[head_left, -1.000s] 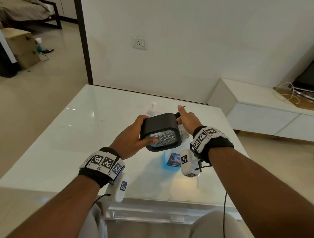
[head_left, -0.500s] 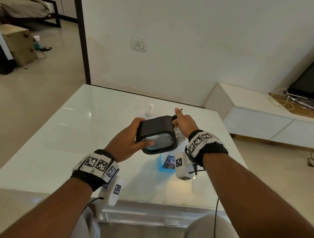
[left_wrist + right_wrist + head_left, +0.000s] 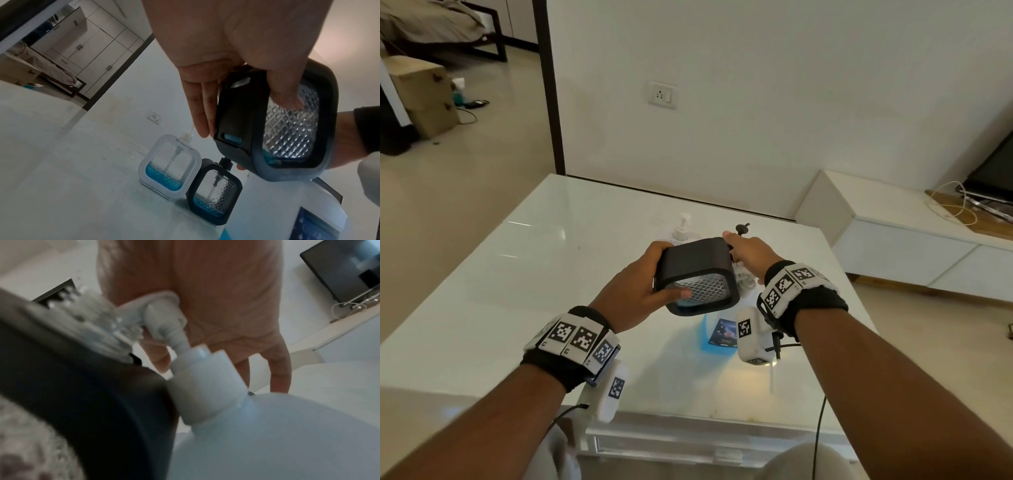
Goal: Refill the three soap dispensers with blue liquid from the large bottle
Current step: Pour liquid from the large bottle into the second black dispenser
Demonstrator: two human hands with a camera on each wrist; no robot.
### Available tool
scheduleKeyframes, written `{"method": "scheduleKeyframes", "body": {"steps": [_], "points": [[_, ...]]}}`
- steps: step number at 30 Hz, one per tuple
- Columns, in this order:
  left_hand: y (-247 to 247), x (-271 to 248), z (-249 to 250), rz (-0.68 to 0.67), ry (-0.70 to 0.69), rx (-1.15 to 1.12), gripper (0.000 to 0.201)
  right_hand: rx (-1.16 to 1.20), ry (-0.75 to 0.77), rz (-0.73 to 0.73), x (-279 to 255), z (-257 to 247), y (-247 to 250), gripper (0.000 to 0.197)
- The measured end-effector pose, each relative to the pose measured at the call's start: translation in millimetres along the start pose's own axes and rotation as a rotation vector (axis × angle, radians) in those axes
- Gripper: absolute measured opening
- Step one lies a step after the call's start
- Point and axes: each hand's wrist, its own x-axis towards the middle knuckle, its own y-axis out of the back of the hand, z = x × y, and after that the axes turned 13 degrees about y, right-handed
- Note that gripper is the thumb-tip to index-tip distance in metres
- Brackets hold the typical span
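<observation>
My left hand [image 3: 666, 274] grips a black-framed square dispenser [image 3: 698, 274], thumb on its diamond-patterned clear face [image 3: 287, 123], tilted in the air over the large bottle [image 3: 719, 334] of blue liquid. A little blue liquid lies in its low corner. My right hand [image 3: 743, 253] rests on the bottle's white pump head [image 3: 162, 308], whose nozzle points at the dispenser's open clear neck [image 3: 96, 321]. The fingers hang fairly straight. A white-framed dispenser [image 3: 170, 167] and a second black one [image 3: 213, 194] stand behind, each partly filled with blue.
All stands on a glossy white table [image 3: 551, 257] against a wall with a socket [image 3: 661, 95]. A low white cabinet [image 3: 893, 240] with a TV [image 3: 993, 171] and cables is to the right. Open floor lies on the left.
Both hands and the tilted dispenser stay over the large bottle; they have only drifted slightly. The head view shifted a little.
</observation>
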Motion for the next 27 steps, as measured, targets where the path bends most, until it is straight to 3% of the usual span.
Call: {"method": "scheduleKeyframes", "body": {"steps": [8,12,15,22,27], "points": [[-2,-1,1,0.003,0.006,0.010,0.072,0.030,-0.001,0.124,0,8,-3,0.048],[0,-1,1,0.003,0.007,0.012,0.071,0.022,-0.019,0.069,-1,1,-1,0.047],[0,-1,2,-0.003,0.009,0.007,0.072,0.004,-0.033,0.011,-1,-3,2,0.057],[-2,0,0,0.009,0.016,0.014,0.072,0.038,0.023,0.125,5,9,-3,0.055],[-1,2,1,0.010,0.021,0.019,0.070,0.004,0.023,0.116,4,9,-3,0.054]]}}
